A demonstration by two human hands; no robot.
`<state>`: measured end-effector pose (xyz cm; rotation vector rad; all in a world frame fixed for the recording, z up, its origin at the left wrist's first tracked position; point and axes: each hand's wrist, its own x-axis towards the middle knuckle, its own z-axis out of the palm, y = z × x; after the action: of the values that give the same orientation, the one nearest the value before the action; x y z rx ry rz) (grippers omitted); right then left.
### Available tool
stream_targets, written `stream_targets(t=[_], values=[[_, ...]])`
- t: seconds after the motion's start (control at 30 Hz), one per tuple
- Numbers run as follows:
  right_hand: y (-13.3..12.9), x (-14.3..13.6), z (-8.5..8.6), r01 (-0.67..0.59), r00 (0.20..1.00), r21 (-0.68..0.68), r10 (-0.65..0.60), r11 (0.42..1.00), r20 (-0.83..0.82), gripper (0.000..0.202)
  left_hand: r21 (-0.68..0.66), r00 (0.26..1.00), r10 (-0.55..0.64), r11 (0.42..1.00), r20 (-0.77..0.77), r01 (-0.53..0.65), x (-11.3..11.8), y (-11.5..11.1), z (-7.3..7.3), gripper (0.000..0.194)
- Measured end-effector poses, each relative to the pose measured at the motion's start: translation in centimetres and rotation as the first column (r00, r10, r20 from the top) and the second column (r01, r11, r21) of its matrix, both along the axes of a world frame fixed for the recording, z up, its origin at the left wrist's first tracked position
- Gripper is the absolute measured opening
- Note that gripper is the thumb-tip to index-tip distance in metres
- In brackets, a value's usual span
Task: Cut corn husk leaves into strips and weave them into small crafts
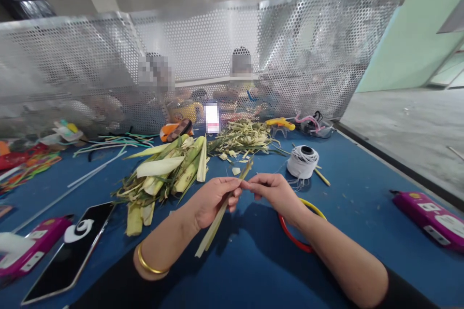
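My left hand (221,198) is closed around a folded strip of corn husk (216,224), which slants from near my wrist up past my fingertips. My right hand (270,190) meets it with thumb and forefinger pinched together at the strip; whether a thread or husk edge lies in that pinch is too small to make out. To the left is a heap of green corn husks (155,181). Beyond my hands lies a pile of shredded husk (244,136). A spool of white thread (303,161) stands right of my right hand, loose thread trailing from its base.
A red and yellow ring (295,236) lies under my right forearm. At left are a phone (70,256) and a purple box (39,241); another purple box (429,217) is at right. Yellow-handled scissors (281,123) lie before the perforated metal screen (203,48), with people behind it.
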<state>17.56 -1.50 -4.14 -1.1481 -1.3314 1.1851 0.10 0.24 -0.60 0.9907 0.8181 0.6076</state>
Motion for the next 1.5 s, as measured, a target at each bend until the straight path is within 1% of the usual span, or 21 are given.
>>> stream_targets(t=[0.1, 0.17, 0.27, 0.33, 0.4, 0.53, 0.67, 0.8, 0.87, 0.93, 1.0, 1.07, 1.13, 1.17, 1.23, 1.27, 1.3, 1.37, 1.4, 1.43, 1.5], values=[[0.0, 0.4, 0.3, 0.024, 0.998, 0.046, -0.027, 0.999, 0.065, 0.024, 0.059, 0.995, 0.097, 0.994, -0.002, -0.097, 0.1, 0.0, -0.2, 0.019], [-0.1, 0.6, 0.6, 0.005, 0.995, 0.053, -0.010, 0.999, 0.100, 0.025, 0.078, 0.992, 0.124, 0.989, -0.017, -0.123, 0.2, 0.0, -0.2, 0.018], [-0.3, 0.9, 1.3, -0.013, 0.989, 0.043, 0.007, 0.999, 0.147, 0.028, 0.081, 0.993, 0.110, 0.991, -0.050, -0.106, 0.2, 0.0, -0.2, 0.018], [-0.4, 1.0, 1.6, 0.001, 0.987, 0.033, -0.006, 0.999, 0.162, 0.031, 0.092, 0.994, 0.087, 0.993, -0.072, -0.081, 0.2, -0.1, -0.2, 0.018], [-0.4, 1.1, 1.7, 0.020, 0.989, 0.031, -0.024, 0.999, 0.147, 0.033, 0.111, 0.993, 0.061, 0.993, -0.100, -0.050, 0.1, -0.2, -0.1, 0.019], [-0.2, 1.2, 1.5, 0.112, 0.990, 0.052, -0.116, 0.992, 0.075, 0.037, 0.147, 0.989, 0.021, 0.989, -0.149, 0.001, -0.1, -0.3, 0.1, 0.020], [-0.1, 1.2, 1.3, 0.177, 0.983, 0.060, -0.180, 0.982, 0.049, 0.036, 0.185, 0.983, 0.038, 0.983, -0.180, -0.004, -0.2, -0.2, 0.2, 0.020], [0.2, 1.2, 0.7, 0.220, 0.970, 0.077, -0.227, 0.972, 0.088, 0.034, 0.235, 0.970, 0.057, 0.972, -0.236, 0.000, -0.1, -0.1, 0.1, 0.020], [0.3, 1.2, 0.4, 0.245, 0.955, 0.125, -0.262, 0.961, 0.140, 0.032, 0.283, 0.957, 0.080, 0.959, -0.277, 0.002, -0.1, -0.1, 0.1, 0.020], [0.2, 1.2, 0.2, 0.264, 0.928, 0.208, -0.307, 0.942, 0.212, 0.030, 0.353, 0.933, 0.117, 0.936, -0.339, 0.011, -0.1, -0.1, 0.1, 0.022], [-0.2, 1.1, 0.4, 0.260, 0.889, 0.337, -0.360, 0.905, 0.282, 0.026, 0.452, 0.883, 0.167, 0.890, -0.438, 0.056, -0.3, 0.0, 0.3, 0.025], [-0.7, 0.9, 0.7, 0.185, 0.852, 0.498, -0.391, 0.847, 0.348, 0.023, 0.561, 0.794, 0.225, 0.811, -0.564, 0.168, -0.4, 0.0, 0.5, 0.029], [-1.3, 0.8, 1.1, 0.039, 0.827, 0.626, -0.377, 0.779, 0.417, 0.021, 0.632, 0.686, 0.282, 0.701, -0.671, 0.331, -0.5, -0.1, 0.6, 0.031], [-1.5, 0.8, 1.3, -0.035, 0.819, 0.659, -0.356, 0.751, 0.450, 0.022, 0.642, 0.636, 0.297, 0.642, -0.712, 0.418, -0.5, -0.2, 0.6, 0.030], [-1.7, 0.9, 1.6, -0.140, 0.817, 0.664, -0.292, 0.735, 0.496, 0.022, 0.623, 0.574, 0.282, 0.528, -0.769, 0.576, -0.6, -0.4, 0.4, 0.028], [-1.6, 0.9, 1.7, -0.167, 0.824, 0.643, -0.251, 0.748, 0.507, 0.022, 0.605, 0.564, 0.244, 0.473, -0.789, 0.640, -0.6, -0.5, 0.3, 0.027], [-1.5, 1.0, 1.7, -0.175, 0.836, 0.606, -0.208, 0.776, 0.508, 0.021, 0.590, 0.568, 0.192, 0.420, -0.801, 0.689, -0.6, -0.6, 0.2, 0.026], [-1.1, 1.2, 1.5, -0.140, 0.872, 0.478, -0.121, 0.867, 0.474, 0.019, 0.594, 0.604, 0.084, 0.330, -0.792, 0.733, -0.7, -0.7, 0.2, 0.026], [-0.8, 1.3, 1.3, -0.104, 0.899, 0.389, -0.081, 0.915, 0.431, 0.019, 0.615, 0.634, 0.043, 0.299, -0.772, 0.730, -0.7, -0.8, 0.4, 0.026], [-0.5, 1.3, 1.1, -0.062, 0.930, 0.290, -0.049, 0.955, 0.363, 0.021, 0.646, 0.669, 0.019, 0.282, -0.743, 0.710, -0.8, -0.7, 0.6, 0.026], [0.0, 1.3, 0.5, -0.010, 0.983, 0.094, -0.007, 0.996, 0.184, 0.026, 0.717, 0.744, 0.021, 0.285, -0.668, 0.636, -1.0, -0.6, 1.0, 0.027]])
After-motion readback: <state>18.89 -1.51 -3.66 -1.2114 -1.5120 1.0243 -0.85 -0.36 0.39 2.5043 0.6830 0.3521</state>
